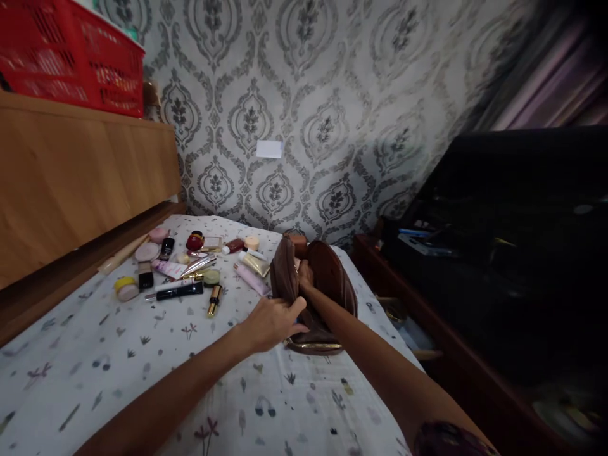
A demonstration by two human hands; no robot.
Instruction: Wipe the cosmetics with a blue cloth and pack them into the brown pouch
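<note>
**On the patterned cloth (285,396), a soft brown bag (335,269) is steadied and reached into**

Low handling weight is suggested by the bag's slack walls, though its contents are hidden. Its sides are likely to fold under pressure, so a hold is best taken on the firmer rim, beside the zip (316,346), where slipping seems unlikely. At seven o'clock on the bag, its edge is pinched by the left hand (275,322). Toward eleven o'clock, the right hand (305,273) is sunk in the mouth; whether anything is gripped there cannot be told. A smooth, leather-like finish is shown, with rounded sides spread apart and a gold-toned zip at six o'clock. Just beside it, at nine o'clock, a pink tube (251,279) is seen; farther out, scattered cosmetics (179,291).
</note>
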